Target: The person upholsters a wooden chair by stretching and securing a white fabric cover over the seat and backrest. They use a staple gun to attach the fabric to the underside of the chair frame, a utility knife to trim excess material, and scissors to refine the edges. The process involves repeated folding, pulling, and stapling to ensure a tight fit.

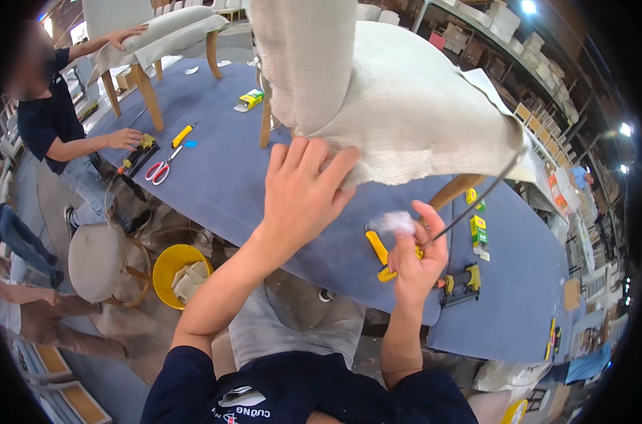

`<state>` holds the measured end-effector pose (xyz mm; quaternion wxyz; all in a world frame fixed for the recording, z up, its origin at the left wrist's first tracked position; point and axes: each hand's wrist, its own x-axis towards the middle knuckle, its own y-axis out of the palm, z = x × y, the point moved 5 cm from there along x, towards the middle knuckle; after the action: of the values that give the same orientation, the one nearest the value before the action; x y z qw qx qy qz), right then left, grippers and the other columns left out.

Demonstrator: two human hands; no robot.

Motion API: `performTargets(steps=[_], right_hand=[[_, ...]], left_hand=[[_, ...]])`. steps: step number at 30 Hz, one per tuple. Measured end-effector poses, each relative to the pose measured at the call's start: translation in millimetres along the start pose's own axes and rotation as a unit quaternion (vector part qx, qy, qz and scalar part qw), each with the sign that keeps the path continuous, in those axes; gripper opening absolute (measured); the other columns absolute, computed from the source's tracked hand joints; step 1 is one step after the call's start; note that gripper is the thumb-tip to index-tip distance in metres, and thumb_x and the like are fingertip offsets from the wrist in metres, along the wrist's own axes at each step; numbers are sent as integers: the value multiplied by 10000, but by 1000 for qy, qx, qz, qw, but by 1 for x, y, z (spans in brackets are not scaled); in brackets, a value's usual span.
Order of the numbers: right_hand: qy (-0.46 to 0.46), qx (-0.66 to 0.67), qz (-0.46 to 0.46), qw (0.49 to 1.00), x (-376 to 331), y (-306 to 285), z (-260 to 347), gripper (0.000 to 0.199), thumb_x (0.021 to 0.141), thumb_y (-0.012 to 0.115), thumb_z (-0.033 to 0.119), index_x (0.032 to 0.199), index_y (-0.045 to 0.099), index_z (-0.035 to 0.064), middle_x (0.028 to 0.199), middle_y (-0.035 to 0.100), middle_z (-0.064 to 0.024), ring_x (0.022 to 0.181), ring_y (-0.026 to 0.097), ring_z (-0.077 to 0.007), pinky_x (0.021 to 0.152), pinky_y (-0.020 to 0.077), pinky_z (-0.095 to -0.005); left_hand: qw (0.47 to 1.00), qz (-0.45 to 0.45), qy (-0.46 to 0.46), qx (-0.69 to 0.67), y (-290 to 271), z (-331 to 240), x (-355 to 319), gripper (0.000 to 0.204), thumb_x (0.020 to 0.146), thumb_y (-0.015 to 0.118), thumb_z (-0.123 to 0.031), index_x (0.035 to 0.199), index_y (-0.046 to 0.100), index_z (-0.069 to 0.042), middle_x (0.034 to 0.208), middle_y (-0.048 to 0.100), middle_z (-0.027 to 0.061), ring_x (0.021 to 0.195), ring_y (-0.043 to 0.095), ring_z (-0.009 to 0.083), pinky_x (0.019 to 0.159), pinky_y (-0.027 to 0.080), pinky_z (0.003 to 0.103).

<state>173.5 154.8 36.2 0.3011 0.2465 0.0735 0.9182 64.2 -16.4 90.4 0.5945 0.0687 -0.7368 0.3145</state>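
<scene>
A chair covered in cream fabric (423,92) stands tilted on the table before me, its backrest (303,56) toward me. My left hand (299,187) has its fingers curled on the loose fabric edge at the foot of the backrest. Below the seat, my right hand (420,265) is closed around a yellow-handled metal rod (476,203), whose long thin shaft points up to the right. A tuft of white stuffing (393,222) shows at the fingers of that hand. Beside it on the table lies a yellow utility knife (376,244).
The blue-grey table (229,177) bears a staple gun (463,284), small yellow-green boxes (479,232) and red-handled scissors (162,168). At left, a co-worker (52,120) touches another chair (165,42) and a second staple gun (140,152). A yellow bucket (167,265) with scraps stands on the floor.
</scene>
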Motion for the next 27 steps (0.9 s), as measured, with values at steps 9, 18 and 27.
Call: performTargets(steps=[9,18,27], right_hand=[[-163,-94,31,982,43,50,-6,233,899,727,-57,1124,709,2,937,701,-32,763,645,-89,605,480,-248],[-316,-280,-55,905,61,82,-24,398,804,772,-16,1188,689,47,988,704,-119,678,659,-318,615,529,-396],[-83,-83,160,980,12,32,-47,368,996,629,29,1359,645,-26,838,659,-70,602,588,-130,546,478,-289]], left_hand=[[1000,9,-12,6,-24,7,56,110,915,754,-195,969,790,-106,765,638,73,628,634,267,583,481,372],[984,93,-137,-60,-19,7,52,140,948,733,-174,985,789,-52,700,682,133,566,591,226,584,475,320],[958,119,-196,-170,-13,20,39,212,979,729,-179,972,766,30,584,530,32,558,419,62,507,346,274]])
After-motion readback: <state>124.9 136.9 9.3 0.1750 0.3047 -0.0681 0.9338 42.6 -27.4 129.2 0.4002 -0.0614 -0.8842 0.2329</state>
